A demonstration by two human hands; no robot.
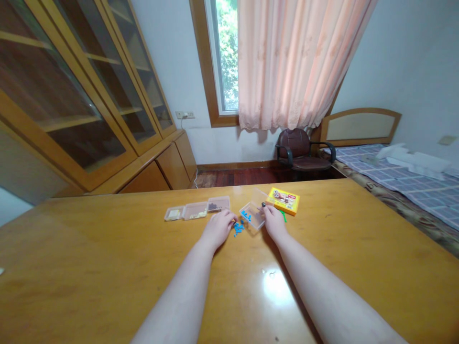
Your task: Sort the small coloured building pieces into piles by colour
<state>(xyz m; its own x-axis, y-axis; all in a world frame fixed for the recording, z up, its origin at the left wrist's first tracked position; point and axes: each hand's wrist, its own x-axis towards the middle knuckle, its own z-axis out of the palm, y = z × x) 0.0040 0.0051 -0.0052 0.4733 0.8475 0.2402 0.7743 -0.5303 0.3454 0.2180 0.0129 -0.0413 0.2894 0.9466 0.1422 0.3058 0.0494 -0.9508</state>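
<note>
My left hand (219, 226) rests on the wooden table (107, 258) with its fingers curled, fingertips touching a small heap of blue pieces (238, 228). My right hand (273, 220) grips the edge of a small clear plastic box (253, 213) that holds a few blue pieces and is tipped toward the heap. A tiny dark piece shows at my right fingertips. Three more clear boxes (197, 209) lie in a row to the left, one holding dark pieces. A yellow packet (285, 199) lies just behind my right hand, with a green piece (284, 217) beside it.
A glass-fronted wooden cabinet (82, 95) stands at the left. Beyond the table are a window with a pink curtain (290, 62), a dark armchair (301, 150) and a bed (405, 177) with a checked cover at the right.
</note>
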